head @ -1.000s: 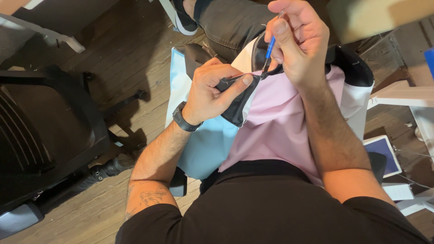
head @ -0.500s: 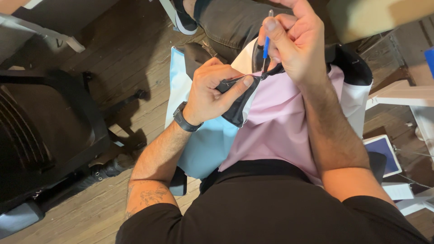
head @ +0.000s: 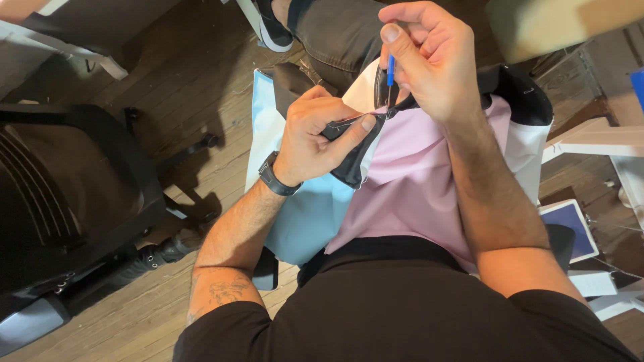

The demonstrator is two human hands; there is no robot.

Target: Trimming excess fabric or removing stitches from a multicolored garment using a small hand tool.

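A piece of pink, black, white and light blue fabric (head: 416,181) lies over my lap. My left hand (head: 318,137), with a dark watch on the wrist, pinches a black folded edge of the fabric (head: 349,161) between thumb and fingers. My right hand (head: 433,57) is just above and to the right, gripping a thin tool with a blue handle (head: 390,70). The tool's metal tip points down at the black seam beside my left thumb.
A black office chair (head: 74,194) stands at the left on the wooden floor (head: 194,80). Another person's leg and shoe (head: 272,23) are at the top. A white table frame (head: 597,141) and a blue-and-white flat object (head: 570,228) sit at the right.
My right hand has turned the blue-handled tool from slanted to nearly upright and shifted slightly; my left hand keeps its pinch on the black edge.
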